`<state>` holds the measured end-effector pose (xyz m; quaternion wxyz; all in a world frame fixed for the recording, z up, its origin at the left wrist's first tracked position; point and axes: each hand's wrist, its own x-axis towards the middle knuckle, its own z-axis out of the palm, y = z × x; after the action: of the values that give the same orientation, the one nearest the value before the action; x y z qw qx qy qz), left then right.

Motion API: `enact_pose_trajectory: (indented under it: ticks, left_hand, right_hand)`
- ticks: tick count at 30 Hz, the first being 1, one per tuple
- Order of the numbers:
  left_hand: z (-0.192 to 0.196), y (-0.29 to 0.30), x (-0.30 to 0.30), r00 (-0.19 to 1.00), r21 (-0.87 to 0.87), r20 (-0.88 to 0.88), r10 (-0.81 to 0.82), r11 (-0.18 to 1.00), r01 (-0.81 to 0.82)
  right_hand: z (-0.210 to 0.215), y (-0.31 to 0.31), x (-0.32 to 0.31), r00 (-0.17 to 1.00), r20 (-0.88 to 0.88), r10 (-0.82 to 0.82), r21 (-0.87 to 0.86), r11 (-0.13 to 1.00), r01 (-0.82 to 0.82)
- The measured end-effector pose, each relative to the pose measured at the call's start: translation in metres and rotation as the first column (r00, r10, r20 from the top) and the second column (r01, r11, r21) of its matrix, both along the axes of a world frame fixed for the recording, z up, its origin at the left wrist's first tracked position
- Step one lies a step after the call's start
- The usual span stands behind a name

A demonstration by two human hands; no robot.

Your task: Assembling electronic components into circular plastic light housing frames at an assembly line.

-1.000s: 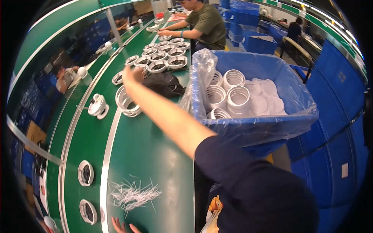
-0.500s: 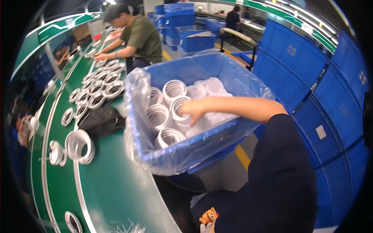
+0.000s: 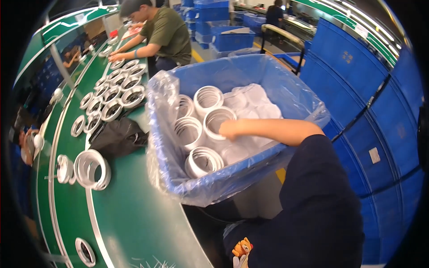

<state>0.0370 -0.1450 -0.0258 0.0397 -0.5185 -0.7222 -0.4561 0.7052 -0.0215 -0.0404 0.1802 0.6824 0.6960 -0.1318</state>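
My right hand reaches into a blue bin from the right. Its fingers close on the rim of a stack of white plastic rings, which stands upright; the fingertips are partly hidden. Around that stack stand similar ring stacks, one behind it, one to its left and one nearer me. White divider sheets lie on the bin's right side. Clear plastic film lines the blue bin. My left hand is out of view.
Left of the bin runs a green conveyor table. On it are a large white ring stack, a black bag, rows of white rings with dark centres and a loose ring. A co-worker stands beyond. Tall blue crates rise at right.
The bin and table have shifted slightly in view as my head moved. My right hand has gone a little to the right and stays at the same ring stack, now more upright.
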Motion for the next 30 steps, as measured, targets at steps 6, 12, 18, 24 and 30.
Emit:
enact_pose_trajectory:
  ticks: [6,12,18,24,30]
  left_hand:
    - [-0.013,0.009,0.003,0.982,0.033,-0.055,-0.181,0.983,0.182]
    - [-0.008,-0.003,0.006,0.981,0.033,0.140,-0.137,0.991,0.133]
    - [-0.014,-0.002,0.001,0.946,0.096,0.244,-0.215,0.976,0.197]
    - [-0.017,0.001,0.004,0.949,0.101,0.186,-0.256,0.965,0.241]
    - [-0.014,0.004,0.007,0.938,0.072,0.237,-0.253,0.967,0.243]
  right_hand:
    - [0.120,-0.022,0.008,0.968,-0.008,-0.251,0.347,0.907,0.239]
    - [0.174,-0.046,-0.113,0.890,-0.424,0.170,0.834,0.456,0.310]
    - [0.098,0.033,-0.250,-0.810,-0.509,0.293,-0.045,0.930,0.365]
    - [0.037,0.138,-0.298,-0.893,-0.211,0.397,-0.593,0.674,0.440]
    - [0.000,0.178,-0.252,-0.927,-0.115,0.356,-0.496,0.788,0.364]
